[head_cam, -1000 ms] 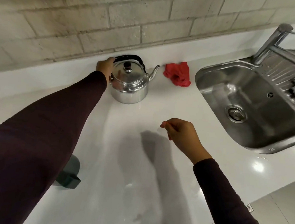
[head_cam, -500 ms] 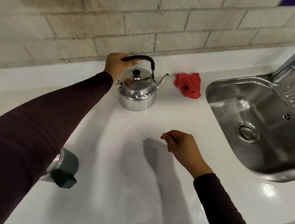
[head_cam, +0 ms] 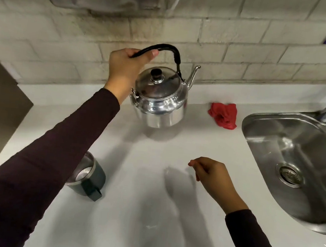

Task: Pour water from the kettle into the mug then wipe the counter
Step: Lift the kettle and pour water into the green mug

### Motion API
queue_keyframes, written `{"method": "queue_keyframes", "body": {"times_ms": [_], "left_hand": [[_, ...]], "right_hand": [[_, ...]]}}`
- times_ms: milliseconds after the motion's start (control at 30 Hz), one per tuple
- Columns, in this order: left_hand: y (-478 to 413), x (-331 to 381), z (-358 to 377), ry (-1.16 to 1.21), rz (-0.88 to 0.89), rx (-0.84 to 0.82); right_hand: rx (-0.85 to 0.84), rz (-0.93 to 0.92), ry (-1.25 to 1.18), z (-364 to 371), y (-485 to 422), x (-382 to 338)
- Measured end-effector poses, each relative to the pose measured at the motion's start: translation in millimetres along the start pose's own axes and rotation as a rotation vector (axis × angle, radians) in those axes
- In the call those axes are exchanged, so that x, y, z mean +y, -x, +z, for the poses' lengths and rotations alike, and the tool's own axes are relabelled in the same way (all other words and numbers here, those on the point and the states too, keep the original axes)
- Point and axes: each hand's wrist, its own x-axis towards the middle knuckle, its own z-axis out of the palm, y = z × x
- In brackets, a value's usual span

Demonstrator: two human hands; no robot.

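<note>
At the near left of the worktop the mug stands upright, partly hidden by the left sleeve. Further back, the kettle is held clear of the worktop, the left hand having its fingers wrapped round the black handle. The red cloth lies beside the sink. The right hand hovers empty, fingers loosely curled. The carry is judged in hand; next, the spout must be brought over the mug and tipped.

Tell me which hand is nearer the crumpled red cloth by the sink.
Right. The right hand hovers empty, in front of the crumpled red cloth; the left hand, gripping the steel kettle, is farther left.
</note>
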Motion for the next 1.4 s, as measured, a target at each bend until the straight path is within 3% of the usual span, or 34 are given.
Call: {"method": "queue_keyframes", "body": {"times_ms": [167, 367, 633, 1067, 1400], "left_hand": [[48.9, 38.0, -69.7, -0.005, 0.063, 0.089], [103.9, 42.9, -158.2, -0.043, 0.02, 0.182], [160.6, 49.9, -247.1, -0.242, 0.05, 0.309], [186.8, 51.6, -279.7, -0.763, -0.029, 0.284], [186.2, 50.6, -282.8, -0.932, -0.01, 0.187]], "right_hand": [[-0.074, -0.072, 0.023, 15.8, 12.0, -10.6], [-0.192, -0.105, -0.002, 47.0, 25.2, -19.7], [-0.346, -0.201, 0.054, 88.3, 35.4, -38.9], [-0.435, -0.297, 0.157, 106.6, 35.6, -59.6], [-0.434, -0.277, 0.17, 105.0, 37.9, -56.0]]}}
